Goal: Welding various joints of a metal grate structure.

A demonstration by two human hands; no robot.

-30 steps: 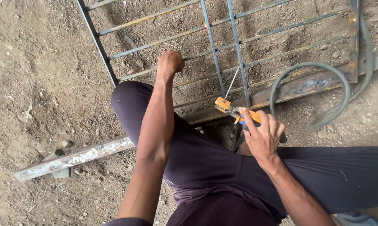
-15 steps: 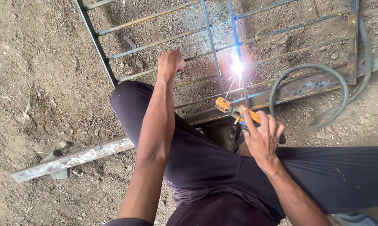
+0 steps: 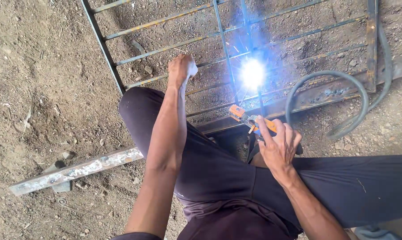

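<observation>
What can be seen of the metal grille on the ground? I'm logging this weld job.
The metal grille lies flat on bare dirt: a dark, rusty-looking frame with thin parallel bars crossed by two upright ones. A bright arc flares on one crossing, scattering sparks. The left hand rests closed on a bar; the right hand holds an orange electrode holder towards the arc. A grey hose loops over its right end.

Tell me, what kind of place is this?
Probably an outdoor metalwork spot. A metal grille lies on bare dirt ground, a bright welding arc flares on it, and the right hand holds an orange electrode holder.
</observation>
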